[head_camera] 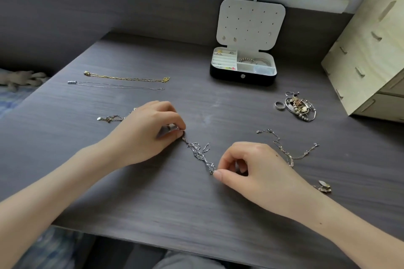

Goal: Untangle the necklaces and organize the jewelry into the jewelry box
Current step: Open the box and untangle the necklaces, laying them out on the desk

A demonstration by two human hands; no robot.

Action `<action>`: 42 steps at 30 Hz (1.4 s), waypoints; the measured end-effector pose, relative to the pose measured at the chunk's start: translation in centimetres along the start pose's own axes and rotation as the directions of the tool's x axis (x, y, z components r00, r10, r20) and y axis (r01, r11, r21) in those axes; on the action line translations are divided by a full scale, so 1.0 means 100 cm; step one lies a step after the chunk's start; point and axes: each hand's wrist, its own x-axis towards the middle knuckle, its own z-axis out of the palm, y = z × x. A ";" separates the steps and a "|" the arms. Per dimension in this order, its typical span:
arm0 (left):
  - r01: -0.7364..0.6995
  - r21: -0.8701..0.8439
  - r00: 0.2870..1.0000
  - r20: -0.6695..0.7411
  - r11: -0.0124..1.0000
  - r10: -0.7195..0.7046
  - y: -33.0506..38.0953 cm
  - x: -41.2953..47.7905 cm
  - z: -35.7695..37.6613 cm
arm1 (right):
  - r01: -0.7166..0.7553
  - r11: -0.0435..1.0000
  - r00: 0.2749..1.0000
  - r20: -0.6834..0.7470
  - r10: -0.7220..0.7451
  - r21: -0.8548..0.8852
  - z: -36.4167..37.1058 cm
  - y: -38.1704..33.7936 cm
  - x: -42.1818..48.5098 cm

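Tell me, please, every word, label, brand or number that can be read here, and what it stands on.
No readable text anywhere.
The snap on the front of the jewelry box shows a tiny mark, too small to read.
The wooden cabinet bears no lettering.

Matt grain, bright metal
The dark grey desk top (153,192) is matt and wood-grained; the tangled silver metal chain (197,153) glints; left of the black jewelry box (229,77) a gold metal chain (126,78) shines; right of it, pale bare plywood drawers (371,50).
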 end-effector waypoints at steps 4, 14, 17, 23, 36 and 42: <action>0.034 -0.061 0.999 0.018 0.998 -0.033 -0.002 -0.010 -0.006 | -0.032 0.999 0.998 -0.057 0.031 -0.015 -0.003 0.004 0.005; 0.070 -0.116 0.994 -0.072 0.991 -0.079 -0.009 0.005 -0.001 | -0.070 0.988 0.979 -0.200 0.042 -0.136 -0.008 0.022 0.042; 0.052 -0.104 0.994 -0.087 0.993 -0.061 -0.011 0.014 0.003 | -0.072 0.979 0.979 -0.199 0.034 -0.189 -0.006 0.026 0.049; 0.024 0.057 0.995 -0.101 0.998 -0.018 -0.012 0.027 0.009 | -0.023 0.962 0.964 -0.260 -0.051 -0.272 0.000 0.030 0.051; -0.141 0.033 0.990 0.021 0.989 0.140 0.032 -0.002 0.018 | 0.019 0.968 0.977 -0.200 -0.071 -0.250 0.009 0.019 0.048; -0.164 0.069 0.986 0.026 0.984 0.162 0.029 -0.009 0.017 | -0.010 0.949 0.979 -0.198 -0.055 -0.314 0.008 0.018 0.046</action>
